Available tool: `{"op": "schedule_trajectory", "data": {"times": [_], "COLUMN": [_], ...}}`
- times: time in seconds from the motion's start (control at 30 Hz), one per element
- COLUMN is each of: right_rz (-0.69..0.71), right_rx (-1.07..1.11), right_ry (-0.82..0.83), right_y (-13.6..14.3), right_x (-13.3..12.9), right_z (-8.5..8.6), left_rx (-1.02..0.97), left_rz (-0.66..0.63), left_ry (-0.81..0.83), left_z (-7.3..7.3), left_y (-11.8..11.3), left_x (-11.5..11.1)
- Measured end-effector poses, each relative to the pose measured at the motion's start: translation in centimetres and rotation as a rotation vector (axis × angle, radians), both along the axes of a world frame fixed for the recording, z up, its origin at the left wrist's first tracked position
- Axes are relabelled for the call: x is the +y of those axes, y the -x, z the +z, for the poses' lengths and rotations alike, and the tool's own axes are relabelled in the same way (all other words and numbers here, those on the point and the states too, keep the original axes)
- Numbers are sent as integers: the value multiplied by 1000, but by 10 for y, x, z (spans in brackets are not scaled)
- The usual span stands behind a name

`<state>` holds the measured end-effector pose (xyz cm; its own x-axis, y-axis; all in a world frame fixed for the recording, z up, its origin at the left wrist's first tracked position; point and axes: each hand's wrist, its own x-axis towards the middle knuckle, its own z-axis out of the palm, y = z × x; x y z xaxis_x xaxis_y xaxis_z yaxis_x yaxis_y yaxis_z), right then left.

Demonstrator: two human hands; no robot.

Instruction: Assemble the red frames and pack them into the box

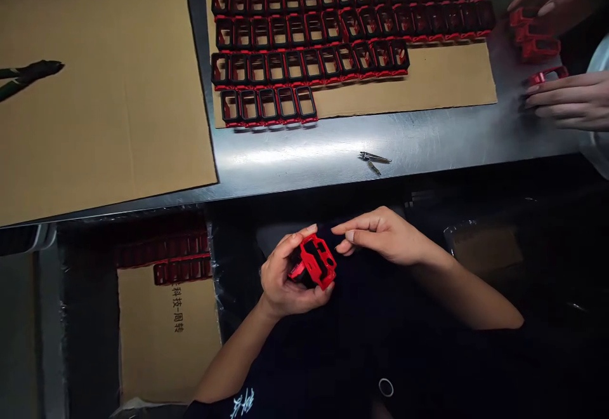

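My left hand (288, 276) is wrapped round a red and black plastic housing (320, 260), held above my lap with its red end, which has dark openings, turned to the right. Just beside that end is my right hand (380, 235), apart from the housing. Its thumb and index finger are drawn together in a pinch, and whatever may be between the tips is too small to make out. On the metal table (285, 159) beyond my hands lie a few small thin metal pieces (373, 160).
Rows of similar red and black frames (309, 32) stand on a cardboard sheet (442, 76). Pliers (33, 76) lie on another cardboard sheet (109, 108). A co-worker's hands (571, 98) handle red parts (535, 38) at the right. Lower left, a bin holds cardboard (166, 355) and more frames (183, 270).
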<state>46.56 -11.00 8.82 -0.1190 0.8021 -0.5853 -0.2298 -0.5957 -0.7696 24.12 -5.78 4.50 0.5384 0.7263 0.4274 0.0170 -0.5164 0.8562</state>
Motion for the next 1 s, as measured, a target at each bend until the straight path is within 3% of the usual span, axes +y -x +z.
{"op": "schedule_trajectory", "data": {"times": [0.2, 0.33, 0.4, 0.57, 0.63, 0.73, 0.87, 1.0], "right_rz": [6, 104, 169, 318, 378, 426, 309, 282], "right_rx": [239, 285, 177, -337, -451, -382, -78, 121], "right_ry": [139, 105, 47, -87, -150, -215, -160, -113], "right_y": [11, 13, 15, 23, 21, 13, 2, 8], "right_x": [-5, -5, -4, 4, 6, 5, -1, -3], "right_z": [-7, -4, 1, 21, 30, 35, 28, 16], "left_rx": [17, 19, 23, 32, 23, -37, -177, -279], "left_rz": [0, -10, -9, -53, -66, -47, -114, -219], "left_ry": [71, 86, 40, -238, -242, -29, 367, 487], "left_z": [1, 0, 1, 4, 3, 0, -5, -10], "left_y": [-2, -2, -4, -8, -8, -5, -3, -6], "left_x": [0, 1, 3, 13, 13, 8, -1, -2]}}
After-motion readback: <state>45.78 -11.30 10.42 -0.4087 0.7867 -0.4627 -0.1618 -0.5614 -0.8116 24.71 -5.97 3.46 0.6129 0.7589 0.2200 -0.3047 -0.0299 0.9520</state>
